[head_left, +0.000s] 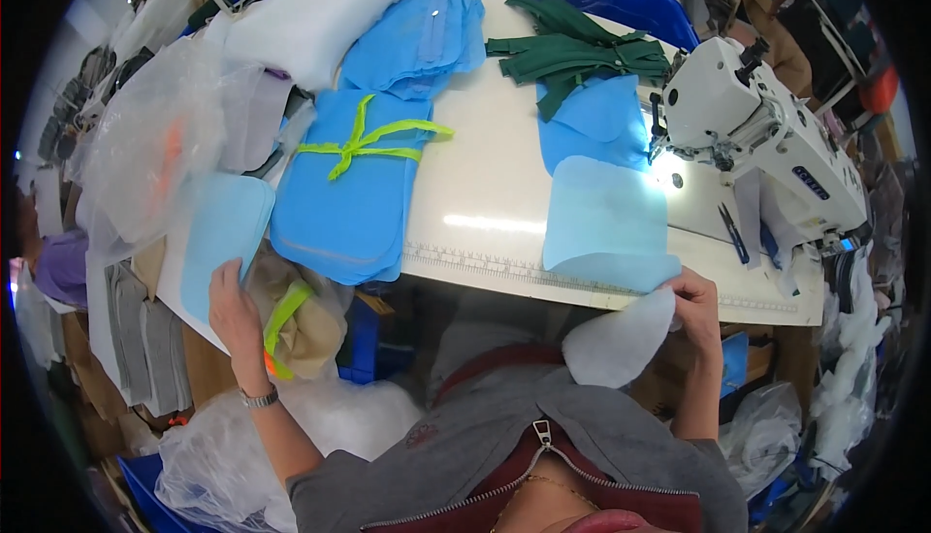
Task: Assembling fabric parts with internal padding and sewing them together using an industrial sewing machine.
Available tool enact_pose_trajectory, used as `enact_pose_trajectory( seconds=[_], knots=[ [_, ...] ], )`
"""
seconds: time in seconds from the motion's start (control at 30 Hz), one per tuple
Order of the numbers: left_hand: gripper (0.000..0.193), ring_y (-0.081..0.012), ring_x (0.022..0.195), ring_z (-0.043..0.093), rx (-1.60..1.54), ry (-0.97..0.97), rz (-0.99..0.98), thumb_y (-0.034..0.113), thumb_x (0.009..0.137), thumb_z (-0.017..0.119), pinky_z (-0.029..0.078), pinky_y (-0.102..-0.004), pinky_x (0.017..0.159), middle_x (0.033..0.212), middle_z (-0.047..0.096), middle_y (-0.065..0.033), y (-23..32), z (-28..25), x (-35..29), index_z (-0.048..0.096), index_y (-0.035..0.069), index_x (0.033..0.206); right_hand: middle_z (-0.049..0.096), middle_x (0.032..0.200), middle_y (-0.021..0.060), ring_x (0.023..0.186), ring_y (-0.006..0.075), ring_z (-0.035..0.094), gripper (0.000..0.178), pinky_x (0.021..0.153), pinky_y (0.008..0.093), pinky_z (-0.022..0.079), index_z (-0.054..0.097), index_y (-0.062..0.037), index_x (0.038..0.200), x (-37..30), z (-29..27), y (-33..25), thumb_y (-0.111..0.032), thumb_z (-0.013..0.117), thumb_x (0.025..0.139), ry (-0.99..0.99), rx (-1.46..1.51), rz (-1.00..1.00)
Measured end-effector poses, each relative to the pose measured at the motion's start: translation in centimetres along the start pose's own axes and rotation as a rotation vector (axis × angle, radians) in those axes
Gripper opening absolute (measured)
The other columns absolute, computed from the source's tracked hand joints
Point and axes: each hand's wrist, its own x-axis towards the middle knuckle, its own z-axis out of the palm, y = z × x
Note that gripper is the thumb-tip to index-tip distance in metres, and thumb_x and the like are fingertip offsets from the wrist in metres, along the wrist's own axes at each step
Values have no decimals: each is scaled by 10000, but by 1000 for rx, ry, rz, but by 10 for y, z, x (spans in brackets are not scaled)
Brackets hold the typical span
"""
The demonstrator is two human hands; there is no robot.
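Note:
At the left, my left hand [235,310] closes on the lower edge of a light-blue fabric piece [225,232] with rounded corners. My right hand [696,302] pinches a white wadding piece [626,341] at the table's front edge, and the wadding hangs down over that edge. Against the same fingers lies the curled corner of another light-blue piece [606,213]; whether they hold it too, I cannot tell. This second piece lies flat near the sewing machine [766,126], partly over a darker blue piece [587,126].
A stack of blue pieces [339,203] tied with a yellow-green strip [359,150] lies mid-left, with more blue pieces [427,43] behind. Dark green zipper strips [572,48] lie at the back. Snips [734,232] rest right of the machine's needle. A clear plastic bag [145,155] bulges far left.

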Motion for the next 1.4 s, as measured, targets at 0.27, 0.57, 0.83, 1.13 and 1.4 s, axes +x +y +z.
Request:
enact_pose_trajectory(
  seconds=[0.27, 0.57, 0.83, 1.13, 1.4],
  knots=[
    [368, -329, 1034, 554, -15, -41, -21, -66, 783, 479, 464, -410, 835, 1117, 576, -133, 2, -9, 0, 560, 46, 1125, 606, 778, 44, 738, 119, 552, 83, 689, 244, 425, 644, 27, 751, -1, 0, -1, -31, 628, 694, 4, -8, 30],
    [501, -323, 1200, 481, -349, -60, 79, 86, 762, 669, 396, -382, 984, 1322, 490, -146, 56, -39, 21, 533, 44, 1242, 616, 805, 55, 745, 123, 568, 73, 680, 247, 438, 643, 30, 752, -1, 2, 6, 8, 620, 686, 5, 18, 0],
    [589, -303, 1254, 426, -585, 35, 949, 197, 738, 716, 355, -393, 1010, 1328, 479, -132, 275, -9, 162, 496, 22, 1256, 618, 797, 51, 741, 121, 576, 59, 669, 241, 446, 637, 38, 747, -1, 2, 0, 45, 620, 691, 51, 48, 44],
    [692, -293, 1207, 487, -103, -298, 1078, 306, 664, 724, 326, -501, 1006, 1304, 510, -163, 471, 86, 259, 488, -2, 1237, 628, 801, 62, 735, 127, 583, 60, 645, 237, 441, 666, 38, 754, -7, 3, -1, 10, 676, 703, 41, 23, 105],
    [235, -238, 907, 646, -148, -369, 1043, 200, 699, 659, 394, -408, 808, 961, 672, -99, 485, 122, 266, 683, 87, 903, 627, 791, 74, 689, 131, 580, 105, 592, 230, 431, 687, 39, 791, -6, 0, -4, 34, 672, 687, 15, 27, 105]
  ],
)
